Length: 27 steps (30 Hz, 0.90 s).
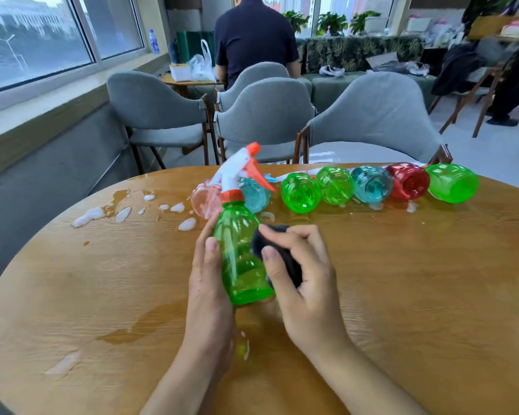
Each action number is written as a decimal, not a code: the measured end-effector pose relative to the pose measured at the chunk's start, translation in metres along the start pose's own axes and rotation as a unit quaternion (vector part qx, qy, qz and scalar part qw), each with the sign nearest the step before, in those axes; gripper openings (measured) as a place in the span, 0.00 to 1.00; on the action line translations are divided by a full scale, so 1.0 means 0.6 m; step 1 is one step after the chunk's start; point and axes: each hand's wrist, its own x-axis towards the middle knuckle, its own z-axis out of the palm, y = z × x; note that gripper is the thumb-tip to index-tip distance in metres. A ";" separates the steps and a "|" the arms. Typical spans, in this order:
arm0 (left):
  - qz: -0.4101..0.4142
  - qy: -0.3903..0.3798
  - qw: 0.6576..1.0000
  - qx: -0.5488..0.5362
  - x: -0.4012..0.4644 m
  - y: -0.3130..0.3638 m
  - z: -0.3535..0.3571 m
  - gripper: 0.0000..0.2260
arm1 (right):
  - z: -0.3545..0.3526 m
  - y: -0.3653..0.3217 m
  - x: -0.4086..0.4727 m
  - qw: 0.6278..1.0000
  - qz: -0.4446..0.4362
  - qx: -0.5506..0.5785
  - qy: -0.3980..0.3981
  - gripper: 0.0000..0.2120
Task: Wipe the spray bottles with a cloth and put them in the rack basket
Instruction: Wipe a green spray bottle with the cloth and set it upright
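Green translucent plastic fills the middle of the view: a green spray bottle (241, 256) held upright, tilted slightly left, above a round wooden table (417, 280). The left hand (210, 283) wraps its body from the left, thumb lying along the front and fingers curled behind. The right hand (303, 280) is closed around a dark cloth (282, 256) bunched in its grip and pressed to the bottle's right side — thumb on top of the cloth, fingers folded over it. The bottle's orange collar and white trigger head (240, 167) with an orange nozzle and lever rise above both hands.

Behind the held bottle, along the far edge of the table, more bottles lie on their sides with their bases facing the camera: a pink bottle (206, 200) and a teal bottle (256, 194) just behind the trigger head, then a row of green (300, 192), green (335, 185), teal (371, 184), red (408, 181) and green (452, 183), each touching the next.

White foam blobs (123, 212) and wet patches mark the tabletop at left — a darker damp streak (138, 327) runs nearer the camera. Grey upholstered chairs (372, 115) stand beyond the table. The rack basket is not in view.
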 end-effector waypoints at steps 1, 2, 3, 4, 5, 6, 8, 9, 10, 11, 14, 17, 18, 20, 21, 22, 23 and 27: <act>-0.002 0.022 1.000 -0.005 0.007 0.001 -0.006 0.22 | 0.003 0.001 -0.011 1.000 -0.021 -0.013 -0.012 0.13; -0.001 0.045 0.999 -0.010 0.013 0.003 -0.011 0.23 | 0.006 0.003 -0.022 0.998 -0.042 -0.025 -0.027 0.13; 0.002 0.065 0.998 -0.014 0.018 0.005 -0.016 0.25 | 0.008 0.004 -0.031 0.997 -0.059 -0.031 -0.046 0.12; 0.003 0.079 0.997 -0.014 0.023 0.006 -0.021 0.27 | 0.009 0.007 -0.038 0.995 -0.070 -0.034 -0.064 0.11; 0.002 0.087 0.996 -0.012 0.027 0.006 -0.025 0.31 | 0.008 0.009 -0.041 0.994 -0.075 -0.036 -0.075 0.10; 0.004 0.090 0.996 -0.014 0.029 0.005 -0.029 0.34 | 0.006 0.010 -0.040 0.994 -0.075 -0.037 -0.072 0.08; 0.016 0.079 0.997 -0.010 0.029 0.003 -0.033 0.34 | -0.004 0.007 -0.029 0.997 -0.064 -0.036 -0.018 0.07; 0.021 0.065 0.998 -0.001 0.028 0.003 -0.031 0.30 | -0.009 0.001 -0.020 0.997 -0.063 -0.036 0.016 0.08; 0.026 0.046 0.999 0.011 0.025 0.001 -0.028 0.26 | -0.013 -0.007 -0.010 0.996 -0.070 -0.040 0.041 0.09; 0.029 0.025 0.999 0.021 0.020 -0.001 -0.022 0.24 | -0.015 -0.014 -0.002 0.994 -0.084 -0.046 0.051 0.11; 0.048 -0.002 0.997 0.063 0.007 -0.006 -0.008 0.22 | -0.009 -0.023 0.002 0.986 -0.143 -0.080 0.014 0.14; 0.032 0.010 0.999 0.042 0.007 -0.002 -0.011 0.20 | 0.003 0.000 -0.015 0.978 -0.175 -0.109 -0.013 0.13; 0.023 0.020 0.999 0.025 0.010 0.000 -0.017 0.21 | 0.005 0.011 -0.018 0.983 -0.153 -0.105 -0.012 0.12; 0.000 0.038 0.999 -0.010 0.017 0.006 -0.029 0.23 | 0.005 0.025 -0.016 0.993 -0.073 -0.087 0.001 0.10; -0.009 0.040 0.999 -0.027 0.020 0.008 -0.031 0.23 | 0.004 0.028 -0.014 0.996 -0.045 -0.082 0.012 0.10; -0.012 0.036 0.999 -0.036 0.021 0.009 -0.031 0.23 | 0.003 0.026 -0.013 0.996 -0.038 -0.076 0.022 0.10; -0.007 0.026 0.999 -0.035 0.020 0.010 -0.028 0.22 | 0.002 0.018 -0.013 0.996 -0.053 -0.067 0.026 0.10; 0.008 -0.017 1.000 0.011 0.009 0.004 -0.021 0.28 | 0.007 -0.013 -0.025 0.981 -0.179 -0.068 0.002 0.09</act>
